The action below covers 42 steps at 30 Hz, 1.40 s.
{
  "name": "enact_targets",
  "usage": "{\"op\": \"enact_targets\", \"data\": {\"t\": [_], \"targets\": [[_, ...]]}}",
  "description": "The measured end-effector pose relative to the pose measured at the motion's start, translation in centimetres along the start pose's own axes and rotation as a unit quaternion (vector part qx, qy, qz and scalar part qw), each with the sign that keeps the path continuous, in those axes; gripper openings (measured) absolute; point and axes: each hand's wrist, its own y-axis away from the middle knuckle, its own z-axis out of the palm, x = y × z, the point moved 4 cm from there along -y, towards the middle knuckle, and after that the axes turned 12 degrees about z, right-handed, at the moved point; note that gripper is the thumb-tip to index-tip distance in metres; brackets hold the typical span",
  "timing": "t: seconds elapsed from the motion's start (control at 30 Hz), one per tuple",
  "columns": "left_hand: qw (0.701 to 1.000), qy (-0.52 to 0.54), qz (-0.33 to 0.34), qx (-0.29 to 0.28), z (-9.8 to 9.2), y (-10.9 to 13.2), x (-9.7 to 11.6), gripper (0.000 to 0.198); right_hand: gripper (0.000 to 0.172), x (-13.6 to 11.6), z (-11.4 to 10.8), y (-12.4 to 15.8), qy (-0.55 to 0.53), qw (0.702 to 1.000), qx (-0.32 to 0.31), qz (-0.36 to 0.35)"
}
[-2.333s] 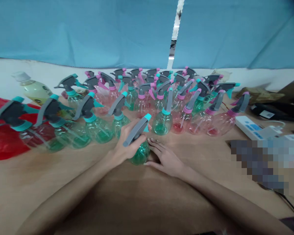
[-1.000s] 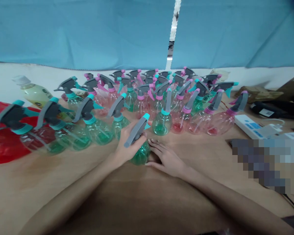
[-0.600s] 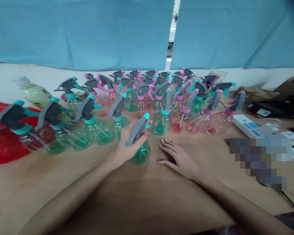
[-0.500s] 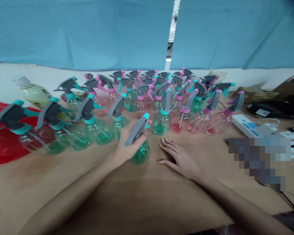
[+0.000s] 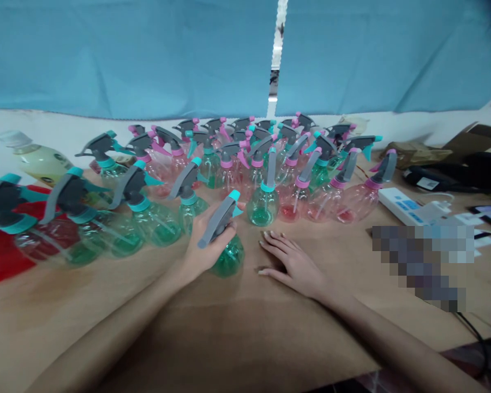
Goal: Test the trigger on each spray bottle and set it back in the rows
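Fingers of my left hand (image 5: 208, 240) wrap round the neck of a green spray bottle (image 5: 229, 256) with a grey and turquoise trigger head. The bottle stands on the wooden table (image 5: 245, 333), its neck partly hidden by the hand. My right hand (image 5: 297, 262) lies flat on the tabletop with fingers spread, holding nothing. Just beyond it is another green spray bottle (image 5: 263, 206), and beside that a pink spray bottle (image 5: 293, 202). To the left of my left hand, a green spray bottle (image 5: 159, 221) leads a slanting row of similar ones.
Several more pink and green spray bottles crowd the back. A red plastic bag (image 5: 2, 256) and a white-capped bottle (image 5: 41, 161) are at left. At right lie a white power strip (image 5: 403, 206), a black cable (image 5: 477, 333) and a cardboard box (image 5: 474, 136). A blue cloth (image 5: 147, 54) hangs behind.
The whole scene has shifted slightly left in view as the camera turned. My left hand keeps its grip on the green spray bottle, and my right hand stays flat on the table.
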Motion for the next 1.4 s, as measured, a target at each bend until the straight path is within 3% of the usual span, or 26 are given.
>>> {"op": "enact_targets", "data": {"t": [0.4, 0.97, 1.4], "targets": [[1.000, -0.012, -0.013, -0.003, -0.15, 0.16, -0.12, 0.033, 0.064, 0.08, 0.00, -0.04, -0.002, 1.000, -0.005, 0.007], [1.000, 0.005, 0.006, -0.017, -0.36, 0.03, -0.33, 0.007, 0.063, 0.25, 0.02, -0.07, 0.002, 1.000, -0.004, 0.008], [1.000, 0.001, -0.019, 0.006, 0.00, 0.00, 0.45, 0.022, 0.063, 0.25, -0.06, -0.14, -0.008, 1.000, -0.006, 0.013]]}}
